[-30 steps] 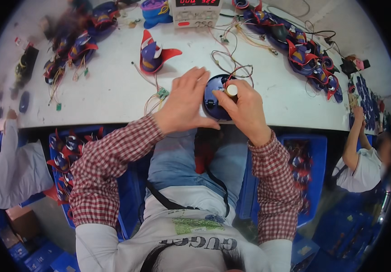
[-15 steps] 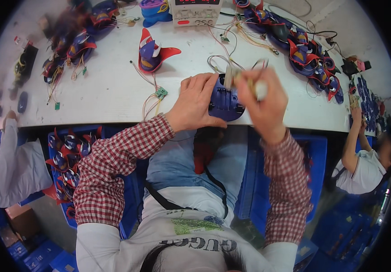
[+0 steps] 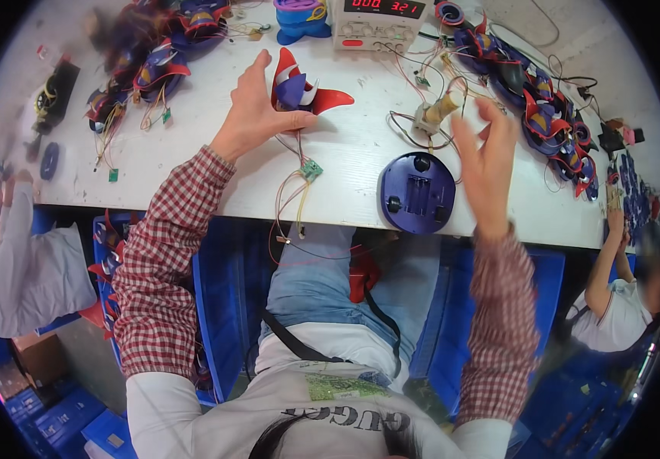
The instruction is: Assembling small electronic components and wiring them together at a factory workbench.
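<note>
My left hand was spread wide around the near left side of the red, white and purple winged toy shell, thumb reaching along its lower edge; whether skin met plastic I couldn't tell. The shell sat on the white workbench, its wires running down toward me to a small green circuit board. My right hand, a little blurred, held nothing, its fingers bent and parted. Just left of its fingertips lay a wired pale block with a yellowish cylinder. Between that piece and the bench's near edge was the dark blue oval base, slotted compartment and black feet facing up, touched by neither hand. A bench power supply with lit red digits stood at the back, beside a blue and purple tub.
</note>
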A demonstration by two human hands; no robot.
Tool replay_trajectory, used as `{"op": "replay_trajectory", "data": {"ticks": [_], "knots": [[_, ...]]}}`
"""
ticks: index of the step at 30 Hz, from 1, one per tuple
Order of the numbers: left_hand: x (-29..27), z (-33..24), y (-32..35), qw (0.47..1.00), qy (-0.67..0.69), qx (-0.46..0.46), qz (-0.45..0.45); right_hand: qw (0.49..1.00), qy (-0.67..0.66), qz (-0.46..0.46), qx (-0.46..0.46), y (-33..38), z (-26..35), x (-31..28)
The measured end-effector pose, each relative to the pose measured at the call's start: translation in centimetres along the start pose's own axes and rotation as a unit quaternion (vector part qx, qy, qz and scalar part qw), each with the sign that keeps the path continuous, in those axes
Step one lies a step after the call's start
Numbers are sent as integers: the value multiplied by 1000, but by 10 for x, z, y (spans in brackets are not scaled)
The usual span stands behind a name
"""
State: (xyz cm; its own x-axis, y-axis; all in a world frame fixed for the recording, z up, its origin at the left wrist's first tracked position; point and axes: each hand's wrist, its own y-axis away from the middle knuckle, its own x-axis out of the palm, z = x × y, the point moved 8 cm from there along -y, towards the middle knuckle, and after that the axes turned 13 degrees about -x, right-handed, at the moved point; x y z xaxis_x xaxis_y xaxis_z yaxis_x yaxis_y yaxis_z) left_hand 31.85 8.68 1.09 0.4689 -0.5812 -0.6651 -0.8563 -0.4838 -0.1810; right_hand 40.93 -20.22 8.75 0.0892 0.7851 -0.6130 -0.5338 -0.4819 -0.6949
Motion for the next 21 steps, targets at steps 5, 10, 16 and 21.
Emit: {"op": "replay_trajectory", "data": {"ticks": [5,10,16,21], "knots": [[25,-9,-8,989,57,-59,123,950,17,215,-226,50,113,111],[29,-15,1,946,262,-107,156,969,60,194,-144,52,120,143],[38,-39,37,837,474,-159,222,956,-205,206,41,50,55,55],[70,-91,74,861,420,-102,267,994,82,49,-60,54,21,-2]]}}
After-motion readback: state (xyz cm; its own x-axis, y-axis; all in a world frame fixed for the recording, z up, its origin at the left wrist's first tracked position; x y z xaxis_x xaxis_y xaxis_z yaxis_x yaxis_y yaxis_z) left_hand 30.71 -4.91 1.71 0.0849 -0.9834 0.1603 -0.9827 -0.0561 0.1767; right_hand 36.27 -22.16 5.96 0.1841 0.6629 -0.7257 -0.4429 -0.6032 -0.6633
